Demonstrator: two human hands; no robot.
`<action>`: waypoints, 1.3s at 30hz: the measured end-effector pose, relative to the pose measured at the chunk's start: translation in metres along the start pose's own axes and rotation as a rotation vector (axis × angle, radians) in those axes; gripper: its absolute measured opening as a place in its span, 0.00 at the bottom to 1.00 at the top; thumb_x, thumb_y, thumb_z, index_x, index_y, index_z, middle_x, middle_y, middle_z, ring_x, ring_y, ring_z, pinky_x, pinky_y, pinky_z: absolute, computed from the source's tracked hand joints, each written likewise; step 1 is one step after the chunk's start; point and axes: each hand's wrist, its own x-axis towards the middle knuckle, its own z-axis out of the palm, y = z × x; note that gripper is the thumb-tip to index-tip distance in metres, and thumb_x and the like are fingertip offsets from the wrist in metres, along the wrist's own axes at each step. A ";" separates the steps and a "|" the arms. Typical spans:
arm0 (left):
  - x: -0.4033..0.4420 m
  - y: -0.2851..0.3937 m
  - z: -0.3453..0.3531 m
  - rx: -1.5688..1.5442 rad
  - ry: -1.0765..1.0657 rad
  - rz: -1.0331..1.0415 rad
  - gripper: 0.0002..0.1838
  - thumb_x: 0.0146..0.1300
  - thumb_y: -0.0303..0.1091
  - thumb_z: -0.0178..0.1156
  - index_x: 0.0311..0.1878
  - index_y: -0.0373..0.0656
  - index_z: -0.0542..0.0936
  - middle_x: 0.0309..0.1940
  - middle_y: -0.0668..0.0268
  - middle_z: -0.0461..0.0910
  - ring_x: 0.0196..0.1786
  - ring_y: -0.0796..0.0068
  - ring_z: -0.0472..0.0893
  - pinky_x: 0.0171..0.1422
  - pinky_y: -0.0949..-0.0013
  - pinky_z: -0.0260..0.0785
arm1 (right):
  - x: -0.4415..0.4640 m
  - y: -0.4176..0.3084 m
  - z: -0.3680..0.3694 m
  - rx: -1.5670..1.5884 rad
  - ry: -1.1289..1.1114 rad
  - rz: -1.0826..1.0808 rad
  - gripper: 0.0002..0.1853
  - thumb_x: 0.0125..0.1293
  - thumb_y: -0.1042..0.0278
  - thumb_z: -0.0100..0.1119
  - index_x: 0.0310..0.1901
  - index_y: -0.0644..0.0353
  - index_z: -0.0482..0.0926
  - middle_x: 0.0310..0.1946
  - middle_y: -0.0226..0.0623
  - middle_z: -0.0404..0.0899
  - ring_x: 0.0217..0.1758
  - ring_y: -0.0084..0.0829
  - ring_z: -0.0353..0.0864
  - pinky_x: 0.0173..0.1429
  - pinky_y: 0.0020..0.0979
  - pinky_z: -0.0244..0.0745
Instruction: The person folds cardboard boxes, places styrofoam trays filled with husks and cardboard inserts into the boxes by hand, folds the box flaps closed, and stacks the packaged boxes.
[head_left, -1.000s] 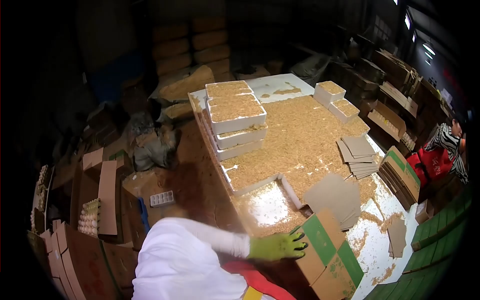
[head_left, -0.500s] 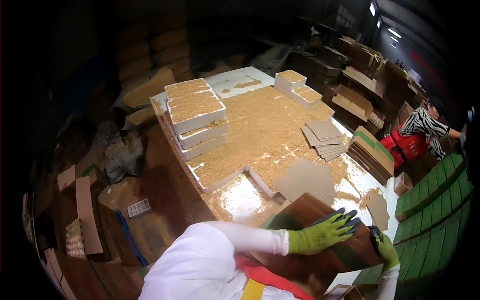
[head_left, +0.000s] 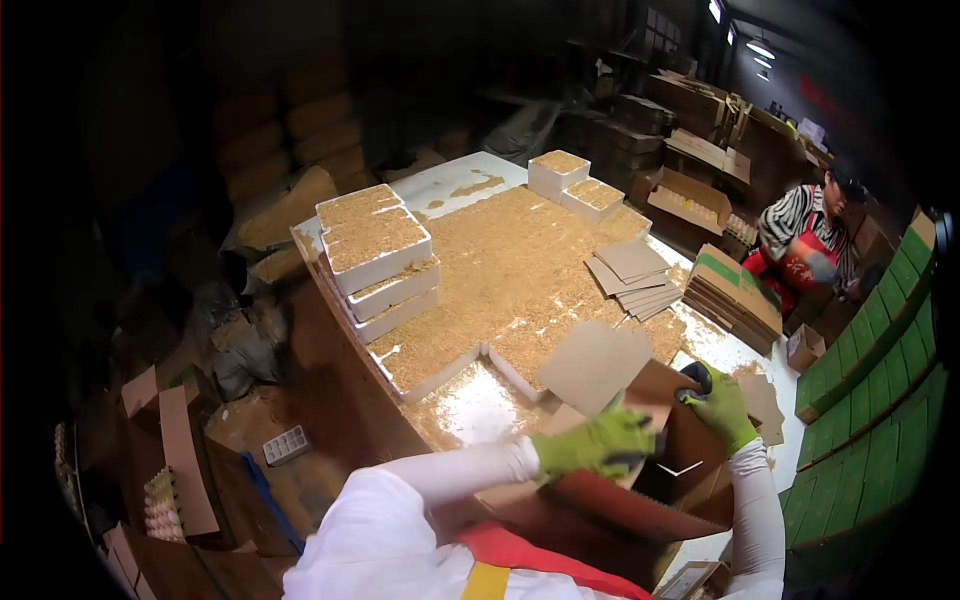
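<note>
A brown cardboard box (head_left: 620, 503) stands in front of me at the near edge of the table, its top open and its flaps spread. My right hand (head_left: 722, 405), in a green glove with dark fingertips, is closed over the box's far right edge. Over the near left side of the box is my left hand (head_left: 598, 443) in a matching glove, by a flap; motion smears its fingers. Beyond the box lie a flat sheet of cardboard (head_left: 594, 362) and a pile of smaller cardboard sheets (head_left: 632, 275).
Sawdust-like material (head_left: 490, 280) covers the table. White foam boxes (head_left: 375, 235) filled with it are stacked at the left. Folded cartons (head_left: 732, 300) lie at the right, beside rows of green boxes (head_left: 860, 440). Another person (head_left: 805, 235) in a red apron stands beyond.
The box has turned from a closed face under both hands to an open top. My left hand has moved left, my right hand up and left. The other person has turned.
</note>
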 end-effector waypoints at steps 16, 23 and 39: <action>0.039 -0.021 0.000 -1.098 0.062 -0.618 0.28 0.75 0.57 0.48 0.56 0.42 0.81 0.45 0.63 0.84 0.50 0.69 0.82 0.57 0.64 0.73 | -0.104 0.010 -0.030 0.581 -0.782 0.377 0.34 0.52 0.55 0.79 0.59 0.61 0.79 0.52 0.37 0.85 0.52 0.26 0.82 0.59 0.30 0.74; 0.049 0.007 0.008 0.521 -0.144 -0.311 0.25 0.59 0.45 0.65 0.57 0.43 0.78 0.58 0.59 0.77 0.58 0.55 0.75 0.63 0.53 0.66 | -0.042 -0.025 -0.063 -0.045 -0.244 -0.319 0.30 0.48 0.62 0.77 0.55 0.56 0.80 0.44 0.37 0.82 0.47 0.31 0.82 0.54 0.32 0.77; 0.017 0.025 0.007 -0.072 0.027 -1.012 0.50 0.58 0.70 0.58 0.68 0.34 0.68 0.46 0.43 0.83 0.48 0.44 0.84 0.53 0.55 0.75 | -0.146 0.067 -0.038 0.422 -0.607 1.037 0.51 0.64 0.18 0.35 0.68 0.63 0.63 0.32 0.50 0.84 0.32 0.49 0.85 0.34 0.42 0.79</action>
